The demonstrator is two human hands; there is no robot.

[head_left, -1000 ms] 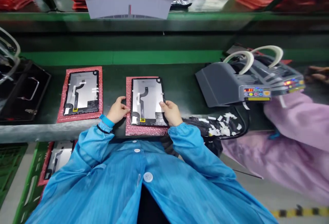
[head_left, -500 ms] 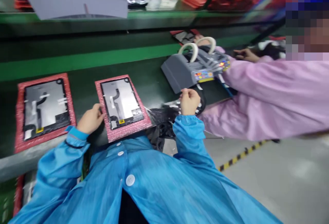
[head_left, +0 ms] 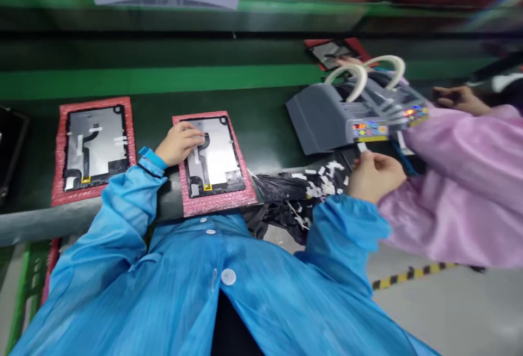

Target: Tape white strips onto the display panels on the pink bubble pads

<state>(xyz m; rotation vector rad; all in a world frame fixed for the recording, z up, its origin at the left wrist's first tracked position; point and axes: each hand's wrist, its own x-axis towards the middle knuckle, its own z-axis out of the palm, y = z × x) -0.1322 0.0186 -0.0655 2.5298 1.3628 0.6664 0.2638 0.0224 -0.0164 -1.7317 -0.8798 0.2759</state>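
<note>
A tablet back panel (head_left: pixel 216 154) lies on a pink bubble-wrap mat (head_left: pixel 220 203) on the dark green belt in front of me. My left hand (head_left: pixel 180 142) rests on the panel's upper left part, fingers pressed down on it. My right hand (head_left: pixel 373 176) is out to the right, just below the grey tape dispenser (head_left: pixel 351 113), its fingers pinched on a small white strip of tape at the dispenser's outlet. A second panel on a pink mat (head_left: pixel 93 146) lies to the left.
A black bag (head_left: pixel 294 198) with several white tape scraps hangs at the belt edge. A co-worker in a pink sleeve (head_left: pixel 457 181) works at the right, one hand (head_left: pixel 453 98) behind the dispenser. Another panel (head_left: pixel 333 50) lies farther back. Red mats are stacked at the back.
My right hand left the panel's right edge and went right to the dispenser outlet, closing on a tape strip. My left hand slid from the mat edge onto the panel.
</note>
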